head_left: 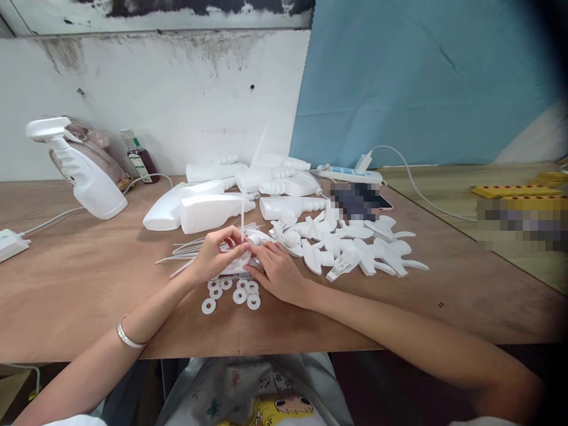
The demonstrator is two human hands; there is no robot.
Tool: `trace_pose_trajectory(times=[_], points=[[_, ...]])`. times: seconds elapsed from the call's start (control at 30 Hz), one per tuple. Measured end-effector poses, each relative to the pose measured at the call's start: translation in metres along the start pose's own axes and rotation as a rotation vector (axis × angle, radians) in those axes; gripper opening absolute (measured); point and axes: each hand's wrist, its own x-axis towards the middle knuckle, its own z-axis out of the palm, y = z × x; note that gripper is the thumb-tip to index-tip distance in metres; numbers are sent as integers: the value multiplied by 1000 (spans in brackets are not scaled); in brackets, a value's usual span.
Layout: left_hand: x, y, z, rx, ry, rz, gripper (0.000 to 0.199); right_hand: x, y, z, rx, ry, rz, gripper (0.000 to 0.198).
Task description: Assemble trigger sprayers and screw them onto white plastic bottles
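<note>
Both my hands meet over the middle of the table. My left hand pinches a thin white dip tube, which stands upright above the fingers. Fingers of my right hand close round a white trigger spray head, mostly covered by the hands. The tube's lower end meets the head at my fingertips; how far in it sits is hidden. More loose tubes lie under and left of my left hand. Just in front of the hands are several flat white ring washers.
Several white trigger heads are piled to the right. White bottles lie behind my hands. At the left stands an assembled spray bottle, with a dark sauce bottle behind. A power strip and a phone sit back right.
</note>
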Motion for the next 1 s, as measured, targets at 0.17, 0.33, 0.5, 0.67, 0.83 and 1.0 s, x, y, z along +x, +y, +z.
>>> trace_pose_trajectory(times=[0.17, 0.33, 0.5, 0.67, 0.83, 1.0], points=[[0, -1, 1, 89, -36, 2, 17, 0, 1, 0, 6, 42, 19, 21], [1, 2, 0, 87, -44, -31, 22, -1, -1, -4, 78, 141, 29, 22], [0, 5, -2, -19, -170, -81, 30, -4, -1, -6, 175, 240, 64, 24], [-2, 4, 3, -216, -186, -187, 30, -6, 1, -6, 264, 302, 145, 20], [0, 9, 3, -311, 22, -246, 27, -6, 3, -4, 372, 249, 170, 49], [-1, 12, 2, -423, 30, -250, 28, -6, 4, -3, 463, 218, 184, 45]])
